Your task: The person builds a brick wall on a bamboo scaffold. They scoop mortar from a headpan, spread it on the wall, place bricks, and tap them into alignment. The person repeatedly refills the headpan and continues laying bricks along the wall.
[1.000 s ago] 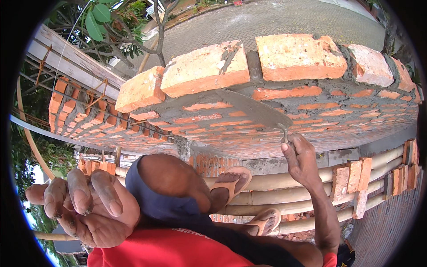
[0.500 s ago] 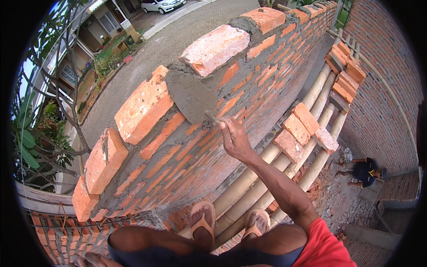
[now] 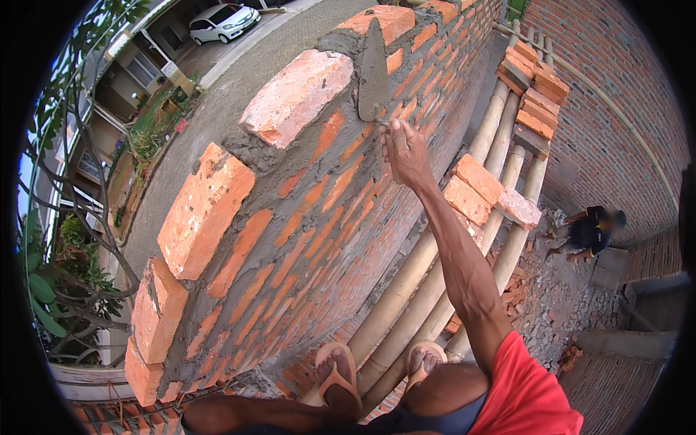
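My right hand (image 3: 407,156) is closed round the handle of a mortar-smeared trowel (image 3: 374,76). The trowel's pointed blade stands against the inner side of the brick wall (image 3: 290,239), near the top, beside a gap between two top bricks. Left of the blade lies a pale, rough brick (image 3: 299,94); beyond it is an orange brick (image 3: 380,23). Grey mortar (image 3: 257,151) fills the gap between the pale brick and a nearer orange brick (image 3: 204,210). My left hand does not show.
My sandalled feet rest on bamboo poles (image 3: 395,304). Loose bricks (image 3: 475,181) are stacked along them. Lower down at the right, a person in dark clothes (image 3: 596,228) is near rubble (image 3: 562,304). Beyond the wall are a paved road (image 3: 217,94) and a white car (image 3: 223,23).
My right hand has carried the trowel away from the mortar gap, farther along the wall, and turned its blade from broadside to narrow. The view has shifted too.
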### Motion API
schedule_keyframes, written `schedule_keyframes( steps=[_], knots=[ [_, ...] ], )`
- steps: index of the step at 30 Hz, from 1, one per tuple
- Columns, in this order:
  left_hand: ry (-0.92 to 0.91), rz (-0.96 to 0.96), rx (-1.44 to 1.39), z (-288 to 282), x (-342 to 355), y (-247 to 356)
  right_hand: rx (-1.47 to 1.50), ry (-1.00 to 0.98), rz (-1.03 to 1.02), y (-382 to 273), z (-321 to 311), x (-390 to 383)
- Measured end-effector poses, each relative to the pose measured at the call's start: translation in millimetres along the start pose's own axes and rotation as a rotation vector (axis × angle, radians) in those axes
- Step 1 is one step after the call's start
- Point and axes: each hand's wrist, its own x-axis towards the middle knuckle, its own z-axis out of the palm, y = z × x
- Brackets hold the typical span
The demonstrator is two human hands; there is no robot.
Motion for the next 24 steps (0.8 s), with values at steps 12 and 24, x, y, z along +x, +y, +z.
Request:
schedule_keyframes(
  steps=[12,24],
  knots=[
    [-0.003,0.014,0.017,2.5,1.4,-1.7,0.330,0.199,0.592,26.5,-8.5,-25.1],
    [0.003,0.043,-0.009,-2.7,2.5,-2.5,0.426,0.206,0.471,-1.1,7.1,9.5]
  ],
)
